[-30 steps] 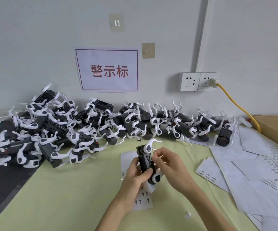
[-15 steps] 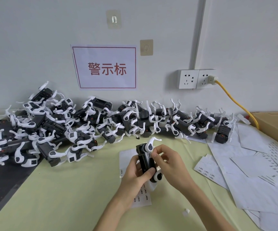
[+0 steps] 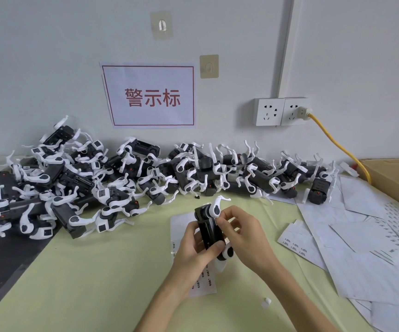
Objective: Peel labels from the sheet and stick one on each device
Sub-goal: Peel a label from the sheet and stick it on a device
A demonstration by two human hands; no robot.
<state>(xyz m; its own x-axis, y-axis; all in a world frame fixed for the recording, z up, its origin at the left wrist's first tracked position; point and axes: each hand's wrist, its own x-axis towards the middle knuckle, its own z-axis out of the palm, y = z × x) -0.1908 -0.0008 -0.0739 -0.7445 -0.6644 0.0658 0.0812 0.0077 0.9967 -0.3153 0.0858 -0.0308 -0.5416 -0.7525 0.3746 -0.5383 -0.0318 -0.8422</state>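
Left hand (image 3: 194, 250) grips a black-and-white device (image 3: 210, 230) upright above the label sheet (image 3: 202, 281) | right hand (image 3: 240, 232) pinches at its upper edge (label hidden) | bench (image 3: 85, 271) — piled devices (image 3: 112, 178) along the wall — loose sheets (image 3: 361, 248) right

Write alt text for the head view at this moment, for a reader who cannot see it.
A person's left hand grips a black-and-white device while the right hand pinches at its upper side, above a label sheet on a yellow-green table. A pile of similar devices lines the wall.
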